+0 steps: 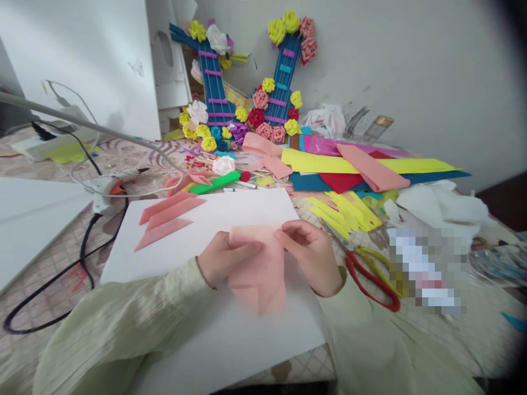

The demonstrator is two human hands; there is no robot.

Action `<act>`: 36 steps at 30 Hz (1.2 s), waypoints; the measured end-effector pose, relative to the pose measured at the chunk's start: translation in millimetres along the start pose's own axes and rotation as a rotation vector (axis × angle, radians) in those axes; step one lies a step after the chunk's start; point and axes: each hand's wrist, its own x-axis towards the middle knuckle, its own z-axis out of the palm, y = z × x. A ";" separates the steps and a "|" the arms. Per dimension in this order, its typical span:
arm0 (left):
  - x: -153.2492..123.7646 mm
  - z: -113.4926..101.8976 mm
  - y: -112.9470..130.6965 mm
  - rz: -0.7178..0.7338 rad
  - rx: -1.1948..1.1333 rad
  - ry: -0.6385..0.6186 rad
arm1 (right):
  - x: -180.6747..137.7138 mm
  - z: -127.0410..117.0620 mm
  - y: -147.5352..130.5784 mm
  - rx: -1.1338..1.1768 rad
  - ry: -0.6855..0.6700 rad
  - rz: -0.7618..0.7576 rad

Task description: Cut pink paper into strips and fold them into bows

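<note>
A pink sheet of paper (259, 266) is held between both hands over a white board (214, 219). My left hand (222, 259) grips its left edge, fingers curled under the paper. My right hand (310, 252) pinches the paper's upper right corner with thumb and fingertips. The lower part of the sheet is blurred. Three pink paper strips (167, 218) lie on the board's far left part.
Red-handled scissors (370, 271) lie right of my right hand. Cut yellow strips (349, 211) and stacked coloured paper sheets (370, 164) lie beyond. Two blue guitar-shaped crafts with paper roses (247, 93) lean on the wall. A green marker (214, 182), a power strip (105, 189) and cables (82, 258) are at left.
</note>
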 end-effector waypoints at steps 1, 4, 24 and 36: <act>0.2 -0.1 0.3 -0.005 0.015 0.014 | -1.1 0.3 -1.2 -0.050 0.014 -0.053; 0.6 -0.1 0.9 -0.008 0.027 0.029 | -5.2 1.6 -5.4 -0.208 0.026 -0.266; 1.4 -1.2 4.1 0.243 0.029 -0.223 | -8.3 3.4 -0.6 -0.500 -0.151 -0.650; -4.0 1.4 1.9 0.043 0.240 -0.224 | -2.7 2.1 -5.8 -0.058 -0.342 -0.142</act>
